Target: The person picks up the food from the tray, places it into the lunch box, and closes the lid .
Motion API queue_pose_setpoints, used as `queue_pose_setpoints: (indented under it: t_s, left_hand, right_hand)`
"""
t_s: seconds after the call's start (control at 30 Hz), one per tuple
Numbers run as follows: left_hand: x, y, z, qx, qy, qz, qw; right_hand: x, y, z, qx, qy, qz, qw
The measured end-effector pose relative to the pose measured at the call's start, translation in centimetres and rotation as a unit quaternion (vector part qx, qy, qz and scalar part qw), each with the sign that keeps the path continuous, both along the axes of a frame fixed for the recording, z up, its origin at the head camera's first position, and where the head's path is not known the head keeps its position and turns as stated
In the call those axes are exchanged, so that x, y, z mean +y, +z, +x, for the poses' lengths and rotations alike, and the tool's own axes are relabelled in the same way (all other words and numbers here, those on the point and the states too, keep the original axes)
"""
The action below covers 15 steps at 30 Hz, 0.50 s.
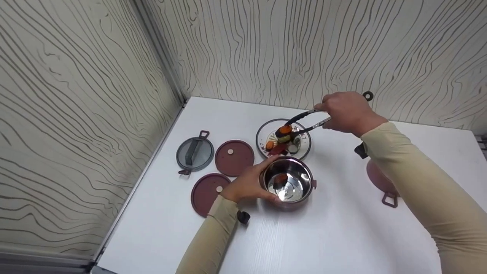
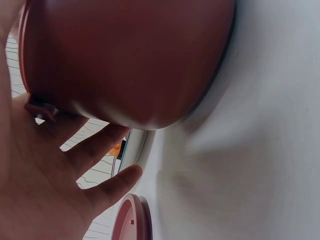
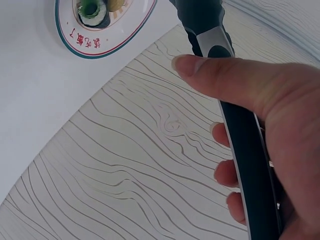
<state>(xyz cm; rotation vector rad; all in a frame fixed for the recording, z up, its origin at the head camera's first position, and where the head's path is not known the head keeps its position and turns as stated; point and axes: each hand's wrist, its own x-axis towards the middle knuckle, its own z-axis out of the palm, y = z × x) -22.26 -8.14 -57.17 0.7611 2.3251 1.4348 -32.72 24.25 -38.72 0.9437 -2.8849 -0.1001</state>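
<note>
Sleeves (image 1: 414, 179) are covering both arms above the white table (image 1: 304, 243). The left hand (image 1: 247, 184) is holding the pot (image 1: 266, 186); its fingers are lying wide apart, with the thumb on the near side. The pot is standing upright on the table, and its shiny inside is showing. A red lid (image 1: 203, 196) is lying by the left wrist, and another red lid (image 1: 237, 161) is lying past it. A grey lid (image 1: 205, 153) is lying left of that. A pink pan (image 1: 377, 179) is peeking out from under the right sleeve. Just past the pot, a plate (image 1: 264, 131) is sitting with food (image 1: 280, 148) on it. The right hand (image 1: 344, 112) is gripping the tongs (image 1: 300, 116), its fingers closing around the handles. The tong tips are touching or nearly touching an orange-topped bite (image 1: 285, 130); I cannot tell if they are pinching it. A wavy-lined wall (image 1: 266, 57) is standing behind.
</note>
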Motion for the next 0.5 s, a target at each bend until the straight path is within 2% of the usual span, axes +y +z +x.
queue_pose_setpoints:
  t_s: [0.27, 0.5]
  left_hand:
    - [-0.1, -0.2, -0.4, 0.013, 0.001, -0.016, 0.9998]
    - [-0.2, -0.4, -0.7, 0.008, 0.003, -0.011, 0.9999]
  right_hand:
    - [0.4, 1.0, 1.2, 0.016, 0.013, -0.003, 1.0]
    - [0.3, 1.7, 1.6, 0.025, 0.023, 0.002, 0.999]
